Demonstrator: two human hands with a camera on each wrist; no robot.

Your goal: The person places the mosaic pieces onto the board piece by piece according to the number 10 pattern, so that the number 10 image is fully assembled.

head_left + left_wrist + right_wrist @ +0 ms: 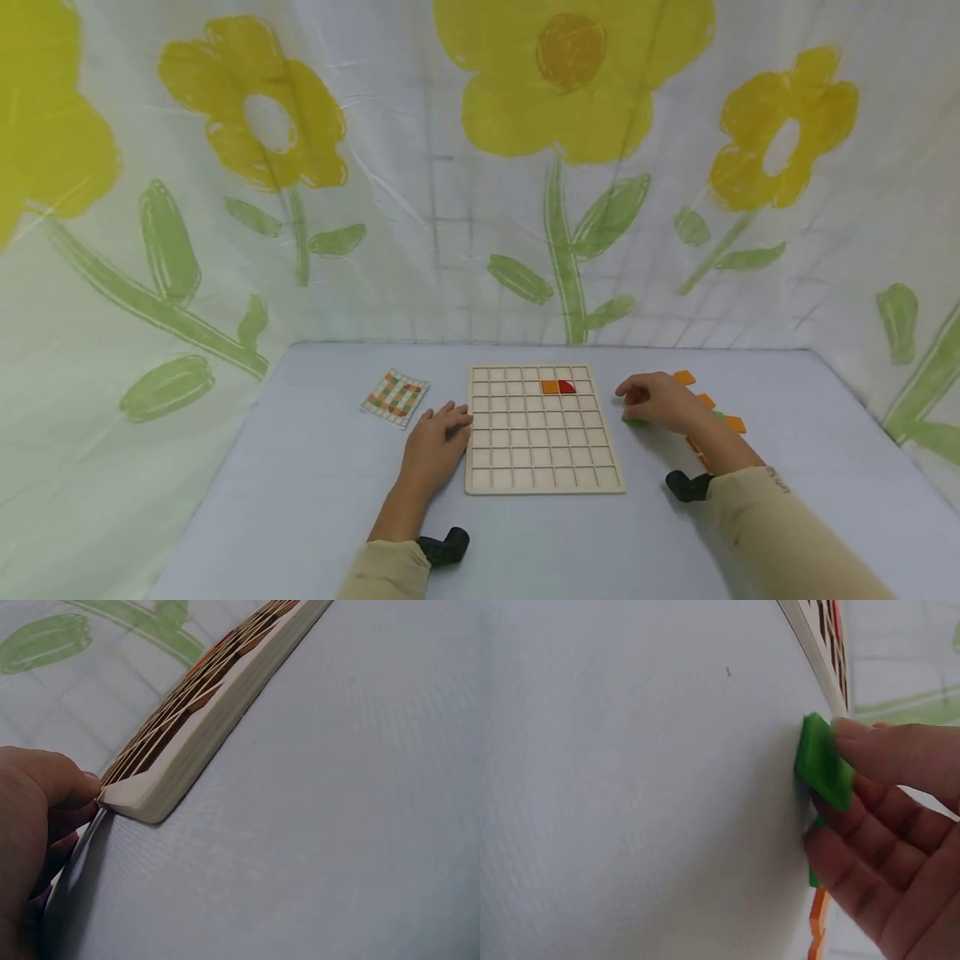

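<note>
A wooden grid board (543, 467) lies flat on the table, with an orange tile (551, 387) and a red tile (567, 387) side by side in its second row. My left hand (452, 423) rests against the board's left edge. In the left wrist view a fingertip (84, 787) touches the board's corner (120, 796). My right hand (632, 407) is just right of the board and pinches a green tile (821, 761), tipped up off the table. In the head view only a sliver of that green tile (636, 423) shows under the fingers.
Loose orange tiles (736, 424) and a green one lie scattered right of the board, partly under my right hand. A checked pattern card (395, 397) lies left of the board. A flower-print cloth wall surrounds the table on three sides.
</note>
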